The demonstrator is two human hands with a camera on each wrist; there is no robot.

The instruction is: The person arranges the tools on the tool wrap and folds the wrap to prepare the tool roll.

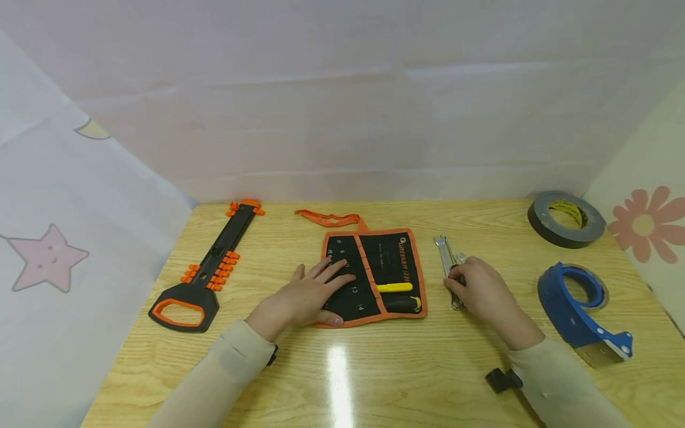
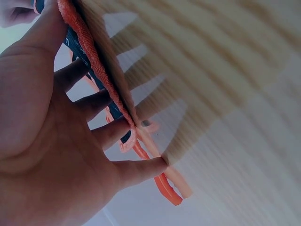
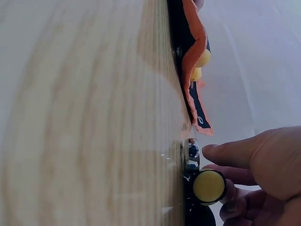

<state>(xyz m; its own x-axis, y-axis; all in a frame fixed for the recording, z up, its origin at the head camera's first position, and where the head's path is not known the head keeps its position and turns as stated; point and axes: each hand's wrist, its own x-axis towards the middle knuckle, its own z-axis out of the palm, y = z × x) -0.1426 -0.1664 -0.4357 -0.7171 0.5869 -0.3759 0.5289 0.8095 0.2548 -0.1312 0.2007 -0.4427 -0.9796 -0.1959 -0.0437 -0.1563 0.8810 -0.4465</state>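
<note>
My left hand [image 1: 307, 297] rests with spread fingers on the left side of a black tool pouch [image 1: 387, 255] with orange edging and printed size numbers. A yellow handle [image 1: 395, 288] and a black handle [image 1: 401, 304] with a yellow end stick out of its right pockets. Right of the pouch, my right hand [image 1: 481, 288] bends over several silver wrenches [image 1: 443, 252] on the table. In the right wrist view, its fingers curl against a black handle with a round yellow end [image 3: 209, 186]. The thumb tip is close to a chrome wrench end [image 3: 192, 153]; the palm side is partly hidden.
At the left lies a black and orange tool holder [image 1: 206, 267] with a loop handle. A grey tape roll [image 1: 548, 223] and a blue tape dispenser [image 1: 569, 306] stand on the right. An orange strap [image 1: 332, 220] trails behind the pouch. Printed cloth walls enclose the wooden table [image 1: 401, 380].
</note>
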